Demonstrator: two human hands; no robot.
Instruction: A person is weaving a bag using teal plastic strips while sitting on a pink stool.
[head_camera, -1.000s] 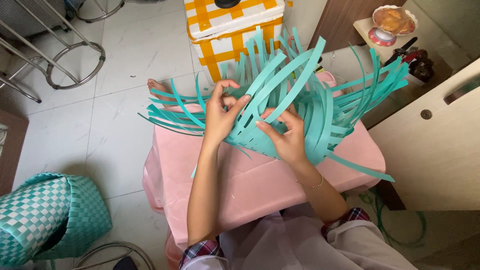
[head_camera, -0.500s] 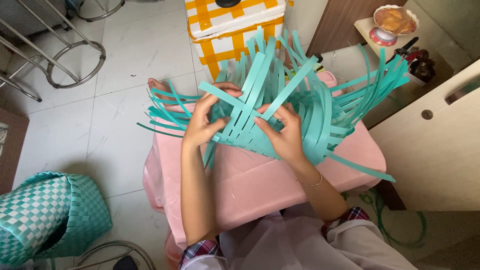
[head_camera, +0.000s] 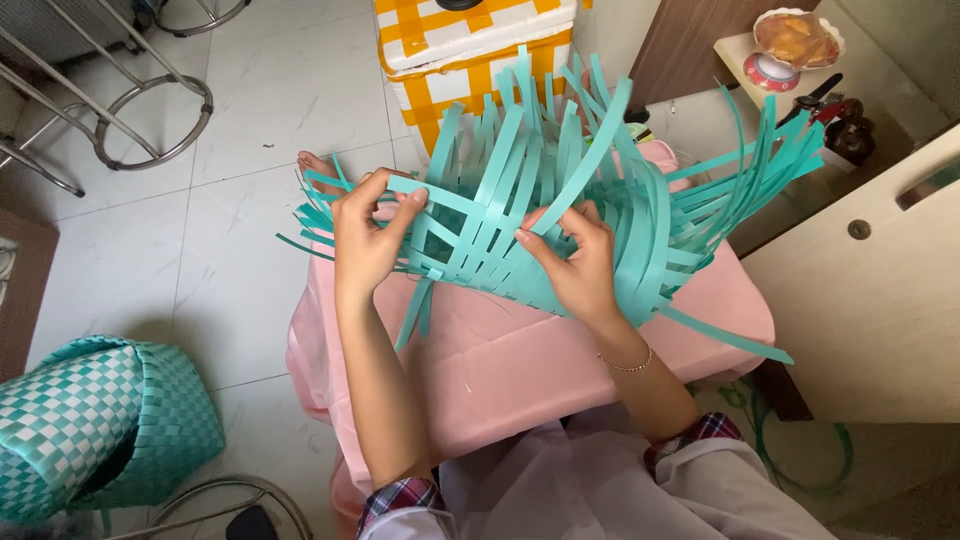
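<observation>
A half-woven mat of teal strips (head_camera: 560, 230) lies across the pink desk (head_camera: 560, 360), its loose ends fanning upward. The left hand (head_camera: 365, 235) has its grip pinching one strip at the mat's left edge. The right hand (head_camera: 580, 265) pinches another strip near the middle, with the weave spreading between and behind both hands.

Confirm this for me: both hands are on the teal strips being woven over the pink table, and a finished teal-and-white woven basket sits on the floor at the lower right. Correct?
Not quite. The head view shows the woven basket on the floor at the lower left, not the lower right. The rest holds: left hand and right hand both grip the teal strips over the pink table.
</observation>
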